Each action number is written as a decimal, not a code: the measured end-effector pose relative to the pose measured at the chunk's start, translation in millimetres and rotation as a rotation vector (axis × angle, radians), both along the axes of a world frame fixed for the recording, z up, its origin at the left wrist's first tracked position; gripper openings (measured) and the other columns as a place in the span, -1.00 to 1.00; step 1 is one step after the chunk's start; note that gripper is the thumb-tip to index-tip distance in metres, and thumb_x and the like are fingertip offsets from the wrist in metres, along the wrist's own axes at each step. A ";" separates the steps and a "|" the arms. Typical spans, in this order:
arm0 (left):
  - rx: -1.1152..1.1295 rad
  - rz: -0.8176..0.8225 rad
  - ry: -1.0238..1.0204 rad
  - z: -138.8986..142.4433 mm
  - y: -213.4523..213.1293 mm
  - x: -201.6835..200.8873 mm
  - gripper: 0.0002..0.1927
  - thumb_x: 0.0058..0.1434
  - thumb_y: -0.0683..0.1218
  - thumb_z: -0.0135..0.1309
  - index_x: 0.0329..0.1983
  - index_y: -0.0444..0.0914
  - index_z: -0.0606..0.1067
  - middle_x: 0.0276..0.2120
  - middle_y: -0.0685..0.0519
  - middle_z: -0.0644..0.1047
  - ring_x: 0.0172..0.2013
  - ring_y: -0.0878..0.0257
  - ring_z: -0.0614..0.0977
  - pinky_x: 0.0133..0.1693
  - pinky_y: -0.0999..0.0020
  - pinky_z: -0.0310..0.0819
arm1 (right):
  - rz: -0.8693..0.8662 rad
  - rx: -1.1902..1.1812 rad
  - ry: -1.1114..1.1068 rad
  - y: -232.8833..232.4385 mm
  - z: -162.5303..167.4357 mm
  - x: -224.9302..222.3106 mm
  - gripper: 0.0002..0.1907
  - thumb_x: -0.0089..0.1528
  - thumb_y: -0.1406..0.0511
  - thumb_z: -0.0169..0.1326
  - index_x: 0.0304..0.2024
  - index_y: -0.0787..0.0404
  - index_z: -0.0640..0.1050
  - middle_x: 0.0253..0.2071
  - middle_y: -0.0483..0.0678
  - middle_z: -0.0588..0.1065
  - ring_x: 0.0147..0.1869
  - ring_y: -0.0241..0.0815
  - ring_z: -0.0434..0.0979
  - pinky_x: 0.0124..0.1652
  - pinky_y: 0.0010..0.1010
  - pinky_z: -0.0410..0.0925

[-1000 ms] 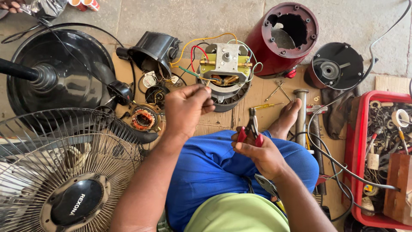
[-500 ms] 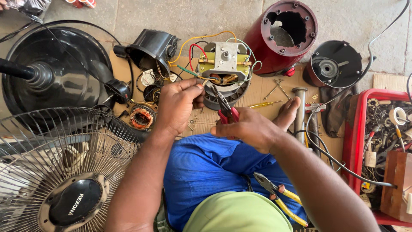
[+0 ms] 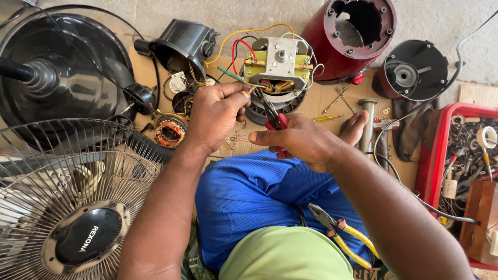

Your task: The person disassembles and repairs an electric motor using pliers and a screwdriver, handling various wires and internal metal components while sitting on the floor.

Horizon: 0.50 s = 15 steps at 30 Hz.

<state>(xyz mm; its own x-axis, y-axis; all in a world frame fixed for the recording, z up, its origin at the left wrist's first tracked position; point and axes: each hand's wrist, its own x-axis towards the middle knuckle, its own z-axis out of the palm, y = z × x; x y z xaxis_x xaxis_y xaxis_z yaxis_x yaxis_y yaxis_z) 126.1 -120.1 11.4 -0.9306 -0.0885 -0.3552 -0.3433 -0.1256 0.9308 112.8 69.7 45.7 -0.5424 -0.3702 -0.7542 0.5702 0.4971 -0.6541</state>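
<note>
Just below the motor (image 3: 279,65), the left hand (image 3: 215,116) is pinching a wire end (image 3: 252,89), while the right hand (image 3: 301,141) is gripping red-handled pliers (image 3: 274,120), their tips reaching toward that wire.

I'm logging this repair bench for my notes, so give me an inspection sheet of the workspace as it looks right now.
Surface: cardboard on a concrete floor.
Job's things: motor with coloured wires; red-handled pliers at its lower edge.
Clutter: red housing, black cover, copper coil, yellow-handled pliers on the lap, fan grille.
Hands: left hand pinches a wire; right hand grips the pliers.
Cables: black cable beside the right arm.
Surroundings: red crate of parts.
</note>
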 end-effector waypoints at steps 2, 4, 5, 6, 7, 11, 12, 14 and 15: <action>-0.048 -0.029 0.026 0.4 -1.2 -0.9 -0.78 0.23 -0.16 0.08 -0.21 -0.42 0.64 -0.47 0.10 0.59 -0.50 0.43 0.52 -0.44 0.50 0.47 | 0.054 0.107 0.000 0.5 0.8 -2.5 -0.61 0.06 0.05 0.33 -0.52 0.18 0.49 -0.54 -0.15 0.37 -0.47 -0.27 0.31 -0.47 -0.36 0.17; -0.080 -0.045 0.038 1.0 -1.5 -1.4 -0.77 0.23 -0.16 0.07 -0.22 -0.42 0.64 -0.47 0.09 0.60 -0.52 0.43 0.52 -0.45 0.50 0.46 | 0.042 0.044 -0.008 0.8 1.2 -5.0 -0.60 0.06 0.06 0.35 -0.51 0.18 0.47 -0.53 -0.15 0.35 -0.45 -0.28 0.32 -0.46 -0.38 0.19; -0.088 -0.045 0.040 1.4 -1.5 -1.8 -0.77 0.23 -0.16 0.07 -0.22 -0.41 0.65 -0.48 0.09 0.61 -0.53 0.43 0.52 -0.45 0.50 0.46 | 0.036 0.012 -0.011 1.0 1.5 -6.1 -0.59 0.05 0.06 0.36 -0.51 0.18 0.46 -0.52 -0.15 0.35 -0.45 -0.29 0.32 -0.46 -0.39 0.20; -0.096 -0.046 0.041 1.8 -1.7 -1.9 -0.77 0.22 -0.16 0.07 -0.21 -0.41 0.65 -0.48 0.08 0.61 -0.54 0.44 0.53 -0.46 0.50 0.46 | 0.032 0.012 -0.014 1.0 1.8 -7.1 -0.59 0.05 0.07 0.36 -0.52 0.17 0.46 -0.52 -0.16 0.35 -0.45 -0.30 0.33 -0.46 -0.40 0.22; -0.106 -0.055 0.039 2.3 -2.0 -2.0 -0.77 0.23 -0.16 0.07 -0.22 -0.41 0.65 -0.49 0.09 0.61 -0.55 0.44 0.52 -0.47 0.50 0.46 | 0.028 0.012 -0.017 0.9 2.2 -7.9 -0.59 0.05 0.07 0.36 -0.52 0.17 0.45 -0.53 -0.17 0.35 -0.45 -0.31 0.34 -0.46 -0.41 0.24; -0.167 -0.088 0.056 4.1 -5.3 -3.4 -0.79 0.23 -0.15 0.07 -0.27 -0.39 0.65 -0.53 0.11 0.59 -0.57 0.45 0.50 -0.50 0.49 0.43 | 0.069 0.067 0.015 -1.8 4.2 -9.7 -0.59 0.04 0.09 0.37 -0.56 0.22 0.48 -0.58 -0.13 0.38 -0.50 -0.27 0.34 -0.48 -0.36 0.19; -0.188 -0.098 0.065 4.1 -5.9 -4.7 -0.79 0.22 -0.15 0.07 -0.28 -0.39 0.65 -0.54 0.12 0.59 -0.58 0.45 0.50 -0.51 0.49 0.42 | 0.104 0.132 0.035 -2.8 4.8 -10.3 -0.58 0.03 0.08 0.37 -0.57 0.24 0.50 -0.59 -0.11 0.41 -0.52 -0.26 0.36 -0.48 -0.35 0.21; -0.220 -0.117 0.080 3.7 -6.8 -6.3 -0.79 0.23 -0.15 0.07 -0.30 -0.39 0.65 -0.59 0.12 0.55 -0.59 0.46 0.47 -0.53 0.48 0.37 | 0.177 0.265 0.070 -5.0 6.0 -11.0 -0.56 0.02 0.07 0.36 -0.61 0.29 0.53 -0.62 -0.06 0.45 -0.55 -0.24 0.42 -0.49 -0.34 0.24; -0.236 -0.126 0.088 3.4 -7.2 -7.0 -0.79 0.24 -0.15 0.07 -0.31 -0.39 0.65 -0.62 0.12 0.53 -0.60 0.46 0.45 -0.54 0.47 0.34 | 0.149 0.227 0.073 -6.6 6.2 -10.7 -0.58 0.00 0.09 0.38 -0.59 0.30 0.54 -0.62 -0.05 0.47 -0.55 -0.24 0.44 -0.50 -0.34 0.27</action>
